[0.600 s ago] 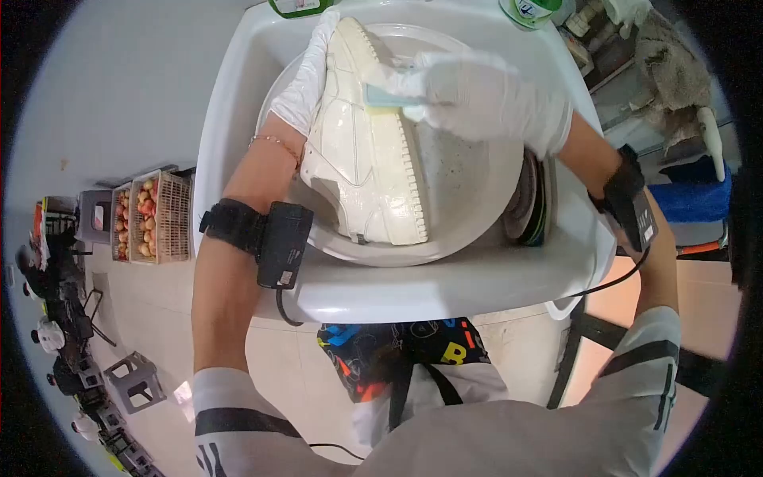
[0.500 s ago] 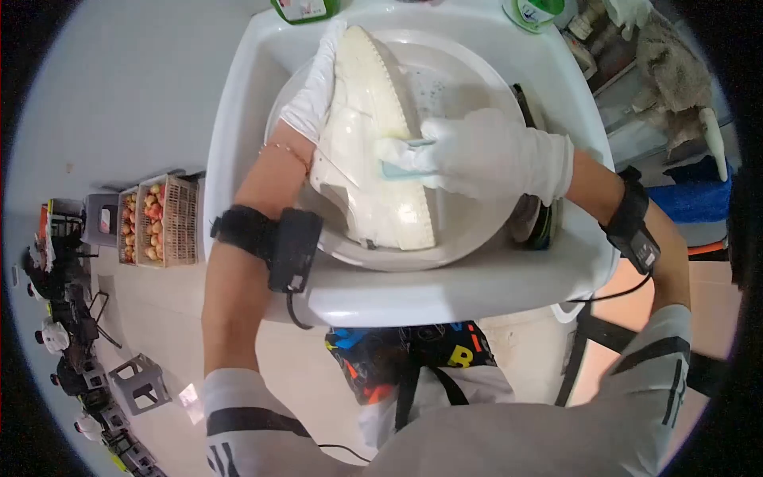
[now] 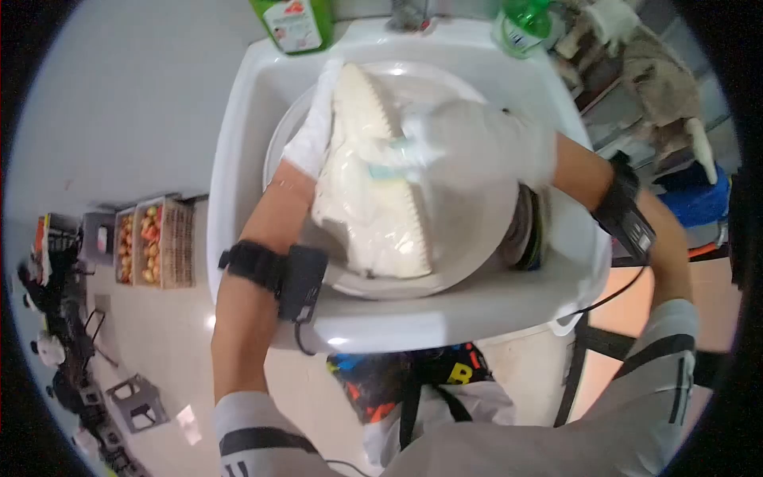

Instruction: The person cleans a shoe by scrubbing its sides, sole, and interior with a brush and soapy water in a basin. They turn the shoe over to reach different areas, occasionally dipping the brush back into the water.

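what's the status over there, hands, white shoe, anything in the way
Left hand against white shoe, tilted in basin. Right hand blurred, gripping pale-blue scrubber at shoe. Nothing visibly blocking.

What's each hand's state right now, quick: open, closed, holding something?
White-gloved left hand: against the glossy white shoe; fingers partly hidden, grip cannot be told.
White-gloved right hand: closed, holding a small pale-blue scrubber.

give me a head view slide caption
In a basin, gloved left hand holds a white shoe, right hand a pale-blue tool against it.
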A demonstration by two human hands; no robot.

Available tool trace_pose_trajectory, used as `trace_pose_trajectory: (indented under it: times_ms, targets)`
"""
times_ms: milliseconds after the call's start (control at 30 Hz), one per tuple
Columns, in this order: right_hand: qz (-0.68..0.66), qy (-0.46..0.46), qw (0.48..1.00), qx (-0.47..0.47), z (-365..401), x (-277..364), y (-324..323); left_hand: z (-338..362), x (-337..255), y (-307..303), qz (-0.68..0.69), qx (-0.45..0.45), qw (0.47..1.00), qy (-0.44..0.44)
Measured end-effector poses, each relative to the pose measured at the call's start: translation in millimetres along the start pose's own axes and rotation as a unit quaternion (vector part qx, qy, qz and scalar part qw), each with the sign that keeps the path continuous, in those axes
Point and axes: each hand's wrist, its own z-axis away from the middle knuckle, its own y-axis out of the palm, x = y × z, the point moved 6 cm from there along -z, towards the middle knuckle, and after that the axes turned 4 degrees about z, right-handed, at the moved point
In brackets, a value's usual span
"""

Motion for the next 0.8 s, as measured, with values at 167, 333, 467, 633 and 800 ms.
trace_pose_trajectory:
  times_ms: [167, 333, 467, 633, 800]
  targets:
    - [-0.061, 0.022, 0.984, 0.168, -17.7, 22.2, -15.1, -14.8, 9.0, -22.1, 0.072, 0.044, 0.995, -0.061]
    - [-0.041, -0.018, 0.996, 0.08, -14.9, 13.7, -9.6, -18.5, 2.9, -21.1, 0.013, 0.043, 0.998, -0.035]
    - [-0.075, -0.018, 0.997, 0.03, 16.6, -36.9, 57.7, -9.6, 5.1, -14.3, -0.005, 0.02, 0.999, -0.049]
    - [-0.009, -0.041, 0.986, 0.161, -7.6, -18.9, 31.5, -20.6, 4.8, -20.6, 0.013, 0.015, 1.0, -0.024]
    - [-0.065, -0.022, 0.998, -0.007, -8.4, 7.1, -14.7, -12.8, 8.0, -15.8, 0.016, 0.014, 0.998, -0.059]
